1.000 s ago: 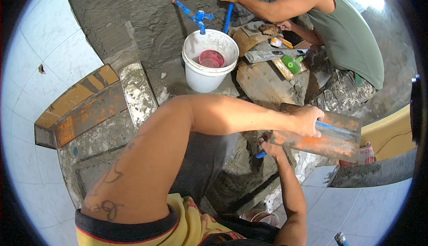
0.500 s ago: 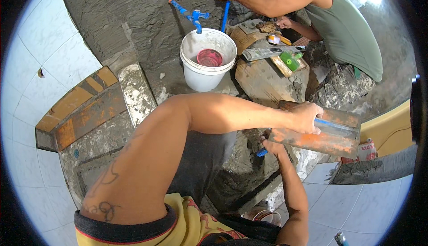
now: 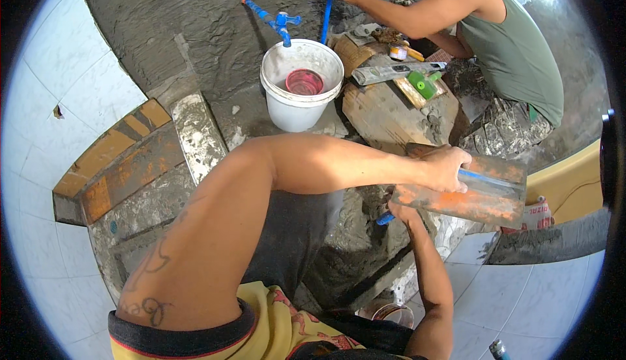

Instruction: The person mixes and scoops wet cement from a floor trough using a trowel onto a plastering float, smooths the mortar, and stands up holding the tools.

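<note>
My left hand (image 3: 448,167) is closed round the handle of a wide rectangular plastering trowel (image 3: 424,196), its plate stained orange and grey. The arm reaches across from the left, and the trowel lies tilted over a rough pile of wet mortar (image 3: 365,233). Just below the plate, my right hand (image 3: 405,212) is wrapped round the blue handle (image 3: 385,218) of a tool. Its working end is hidden under the trowel and the hand, so I cannot tell its kind.
A white bucket (image 3: 297,113) with a red tub inside stands beneath a blue tap (image 3: 282,22) on the grey plastered wall. To the right a co-worker (image 3: 515,40) crouches by a spirit level (image 3: 385,74) and green tool (image 3: 424,85). Tiles border both sides.
The co-worker's raised hand has opened and come away slightly from the blue pipe, and the body has shifted right. My hands and the plastering trowel have hardly moved.
</note>
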Demonstrator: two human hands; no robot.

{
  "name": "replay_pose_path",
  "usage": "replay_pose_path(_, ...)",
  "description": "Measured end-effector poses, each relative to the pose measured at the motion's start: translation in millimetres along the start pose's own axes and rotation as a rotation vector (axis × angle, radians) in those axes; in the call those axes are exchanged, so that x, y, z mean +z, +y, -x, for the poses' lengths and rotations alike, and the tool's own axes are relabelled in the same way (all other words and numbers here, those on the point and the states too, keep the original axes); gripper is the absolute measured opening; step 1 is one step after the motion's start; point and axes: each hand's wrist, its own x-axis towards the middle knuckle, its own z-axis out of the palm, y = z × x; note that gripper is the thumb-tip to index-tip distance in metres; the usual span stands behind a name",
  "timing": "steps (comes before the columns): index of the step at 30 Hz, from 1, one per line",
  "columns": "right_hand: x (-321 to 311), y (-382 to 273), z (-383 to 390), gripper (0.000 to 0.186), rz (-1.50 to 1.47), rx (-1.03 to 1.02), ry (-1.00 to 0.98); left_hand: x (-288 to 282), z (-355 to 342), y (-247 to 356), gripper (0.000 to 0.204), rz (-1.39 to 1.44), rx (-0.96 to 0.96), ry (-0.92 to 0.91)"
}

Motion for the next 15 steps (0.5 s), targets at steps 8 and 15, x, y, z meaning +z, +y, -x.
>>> replay_pose_path(8, 9, 15, 2, 0.033, -0.15, -0.135, 0.147, -3, 1, -2, 0.037, -0.016, -0.01, -0.007)
replay_pose_path(15, 19, 26, 3, 0.04, -0.032, -0.083, -0.051, -8, 6, 5, 0.035, -0.022, -0.041, -0.014)
